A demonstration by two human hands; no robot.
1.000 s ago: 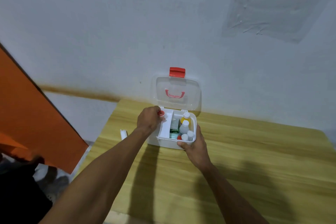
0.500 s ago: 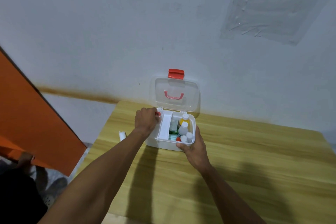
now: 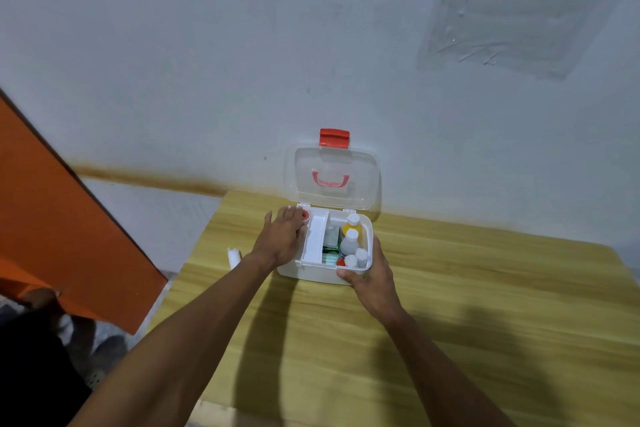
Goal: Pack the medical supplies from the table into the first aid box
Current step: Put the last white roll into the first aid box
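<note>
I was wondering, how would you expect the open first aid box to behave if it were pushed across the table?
The first aid box would probably slide rather than tip, sitting flat and low on the smooth table. The upright lid might swing on its hinges. The standing bottles could wobble, though they look closely packed.

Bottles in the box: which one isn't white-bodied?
The yellow bottle, at the back of the right compartment nearest the open lid. It has a yellow body under a white cap; the other bottles in front of it look all white.

Grey wall (image 3: 207,45), wooden table (image 3: 485,305), orange panel (image 3: 52,218)
</note>
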